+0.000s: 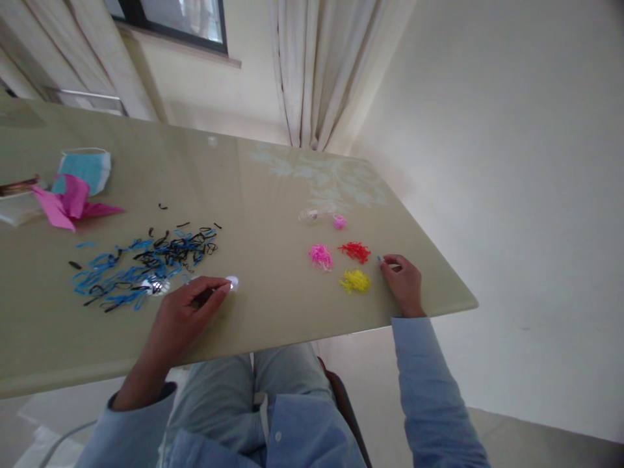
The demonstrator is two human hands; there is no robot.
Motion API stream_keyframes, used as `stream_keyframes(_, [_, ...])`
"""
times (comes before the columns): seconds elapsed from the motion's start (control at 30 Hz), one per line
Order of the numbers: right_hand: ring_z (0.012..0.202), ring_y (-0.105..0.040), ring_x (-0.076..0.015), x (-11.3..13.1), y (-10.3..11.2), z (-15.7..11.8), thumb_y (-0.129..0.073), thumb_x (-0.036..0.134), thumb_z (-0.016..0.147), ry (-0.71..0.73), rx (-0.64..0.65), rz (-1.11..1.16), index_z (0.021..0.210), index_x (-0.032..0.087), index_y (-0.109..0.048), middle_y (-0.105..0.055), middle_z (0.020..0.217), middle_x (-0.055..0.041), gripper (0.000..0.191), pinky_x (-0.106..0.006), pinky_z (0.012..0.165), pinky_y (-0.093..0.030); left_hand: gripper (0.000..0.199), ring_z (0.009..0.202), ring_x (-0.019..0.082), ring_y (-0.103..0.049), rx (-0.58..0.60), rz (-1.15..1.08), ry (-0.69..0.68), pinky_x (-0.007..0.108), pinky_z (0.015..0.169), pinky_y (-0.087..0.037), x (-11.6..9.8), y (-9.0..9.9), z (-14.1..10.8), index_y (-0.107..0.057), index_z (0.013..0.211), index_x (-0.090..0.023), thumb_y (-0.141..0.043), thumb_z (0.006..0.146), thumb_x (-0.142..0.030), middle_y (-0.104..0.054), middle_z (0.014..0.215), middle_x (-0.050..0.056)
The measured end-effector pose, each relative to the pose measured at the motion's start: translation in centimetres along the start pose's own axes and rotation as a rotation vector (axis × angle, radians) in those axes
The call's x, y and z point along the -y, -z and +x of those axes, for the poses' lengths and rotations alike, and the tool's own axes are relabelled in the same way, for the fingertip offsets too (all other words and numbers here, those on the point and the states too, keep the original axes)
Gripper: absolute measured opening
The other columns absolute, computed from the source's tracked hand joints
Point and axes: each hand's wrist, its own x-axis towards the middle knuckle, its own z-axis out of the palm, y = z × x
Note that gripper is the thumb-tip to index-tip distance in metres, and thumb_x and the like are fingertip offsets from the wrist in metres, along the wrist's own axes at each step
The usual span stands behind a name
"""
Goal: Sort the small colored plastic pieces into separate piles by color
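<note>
While both hands are kept above the near part of the table (273, 260), a small blue piece (379, 259) is held between the fingertips of the right hand (403, 281), which is closed into a narrow pinch near the right end of the tabletop. By the left hand (188, 309), the thumb and the forefinger are brought close together beside a bright reflection (234, 282); because the tips are partly lost in this glare, it cannot be told whether something thin is pinched there.

Just beyond the left hand, a loose pile of blue and black bands (182, 247) is spread widely, with both colours mixed together. One black piece (162, 207) is seen apart from the pile, on its far side.

Close to the right hand, on its left side, three small heaps are placed: the red bands (355, 251), the yellow bands (355, 281) nearer to the table edge, and the pink bands (320, 257) further to the left. Behind these heaps, a clear container (312, 216) is laid, and a small pink object (340, 222) is found at its right end.

At the far left, a pink folded paper figure (73, 203) is set in front of a blue face mask (88, 170), which is partly covered by it.
</note>
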Motion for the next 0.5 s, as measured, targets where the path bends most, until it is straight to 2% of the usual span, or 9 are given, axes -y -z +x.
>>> stream_keyframes(0.13, [0.063, -0.061, -0.0194, 1.0, 0.2, -1.5, -0.058, 0.046, 0.075, 0.011, -0.069, 0.011, 0.090, 0.016, -0.072, -0.074, 0.091, -0.0116, 0.037, -0.037, 0.073, -0.051, 0.034, 0.077, 0.019, -0.069, -0.003, -0.023, -0.011, 0.027, 0.071, -0.053, 0.0, 0.0, 0.0, -0.075, 0.089, -0.021, -0.060, 0.083, -0.051, -0.077, 0.088, 0.003])
stream_keyframes(0.23, [0.063, -0.060, -0.0173, 3.2, -0.1, -3.9, -0.060, 0.043, 0.079, 0.049, -0.116, 0.135, 0.090, 0.016, -0.072, -0.072, 0.087, -0.0089, 0.031, -0.032, 0.066, -0.050, 0.032, 0.074, 0.018, -0.067, -0.015, -0.036, -0.030, 0.026, 0.070, -0.052, 0.0, -0.2, 0.1, -0.075, 0.088, -0.020, -0.061, 0.083, -0.048, -0.076, 0.084, 0.003])
stream_keyframes(0.27, [0.062, -0.059, -0.0165, 4.3, -0.4, -5.0, -0.062, 0.042, 0.080, 0.067, -0.095, 0.204, 0.089, 0.017, -0.071, -0.071, 0.083, -0.0071, 0.028, -0.030, 0.063, -0.050, 0.031, 0.072, 0.017, -0.067, -0.020, -0.037, -0.037, 0.026, 0.069, -0.052, -0.1, -0.2, 0.1, -0.075, 0.088, -0.020, -0.061, 0.083, -0.047, -0.075, 0.083, 0.003])
stream_keyframes(0.33, [0.062, -0.059, -0.0150, 6.8, -1.0, -7.3, -0.063, 0.038, 0.084, 0.163, 0.002, 0.327, 0.088, 0.018, -0.071, -0.068, 0.078, -0.0039, 0.022, -0.027, 0.059, -0.048, 0.030, 0.070, 0.017, -0.066, -0.032, -0.050, -0.044, 0.026, 0.066, -0.050, -0.2, -0.3, 0.2, -0.075, 0.087, -0.019, -0.061, 0.084, -0.045, -0.075, 0.082, 0.004])
stream_keyframes(0.43, [0.064, -0.059, -0.0134, 10.5, -2.5, -10.5, -0.062, 0.029, 0.089, 0.409, 0.257, 0.437, 0.087, 0.020, -0.070, -0.067, 0.078, -0.0022, 0.012, -0.024, 0.057, -0.047, 0.029, 0.067, 0.016, -0.065, -0.077, -0.099, -0.037, 0.025, 0.063, -0.049, -0.6, -0.2, 0.0, -0.075, 0.086, -0.018, -0.061, 0.085, -0.043, -0.076, 0.080, 0.004])
stream_keyframes(0.5, [0.069, -0.061, -0.0140, 12.3, -3.5, -12.1, -0.060, 0.023, 0.091, 0.543, 0.358, 0.476, 0.087, 0.020, -0.070, -0.067, 0.080, -0.0028, 0.011, -0.024, 0.061, -0.049, 0.028, 0.067, 0.016, -0.065, -0.123, -0.120, -0.038, 0.025, 0.062, -0.049, -0.7, 0.2, -0.4, -0.075, 0.086, -0.017, -0.060, 0.085, -0.042, -0.076, 0.080, 0.004])
